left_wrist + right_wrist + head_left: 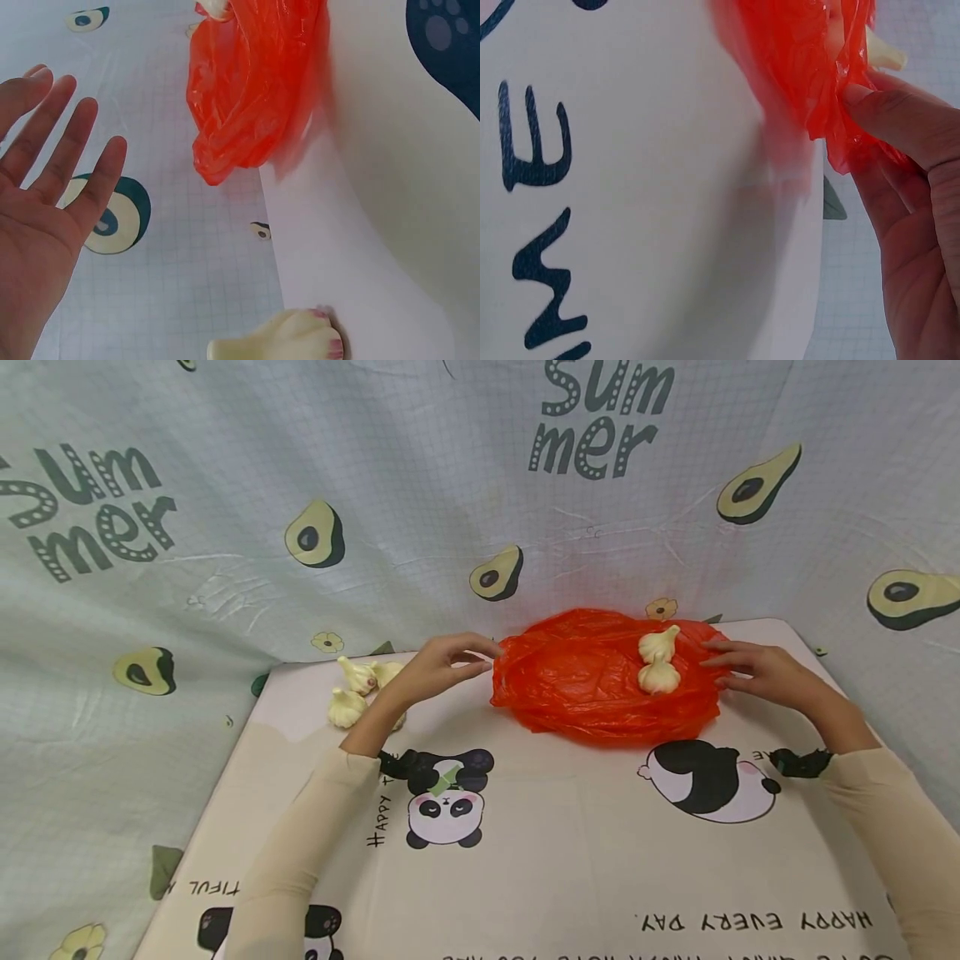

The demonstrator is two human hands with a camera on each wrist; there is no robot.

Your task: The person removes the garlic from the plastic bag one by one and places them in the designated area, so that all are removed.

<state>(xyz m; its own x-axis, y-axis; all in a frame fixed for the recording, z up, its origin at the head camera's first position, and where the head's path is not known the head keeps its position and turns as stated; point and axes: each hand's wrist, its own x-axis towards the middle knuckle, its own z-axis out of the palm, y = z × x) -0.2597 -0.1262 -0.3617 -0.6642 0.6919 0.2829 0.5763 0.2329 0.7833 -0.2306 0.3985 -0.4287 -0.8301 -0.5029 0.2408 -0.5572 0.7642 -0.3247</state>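
A thin red plastic bag [573, 681] lies spread near the table's far edge. Two garlic bulbs [659, 677] rest at its right side, one behind the other. My left hand [442, 668] is beside the bag's left edge; the left wrist view shows its fingers [71, 161] spread, holding nothing and apart from the plastic. At the opposite end, my right hand [768, 675] pinches the bag's rim between thumb [900, 116] and fingers, close to the two bulbs. A garlic stem [885, 52] shows past the plastic in the right wrist view.
Several more garlic bulbs [347, 707] sit at the table's far left, partly hidden by my left forearm. The pale table cover [555, 852] bears panda prints and lettering. Behind the table hangs a curtain [420, 477] printed with avocados.
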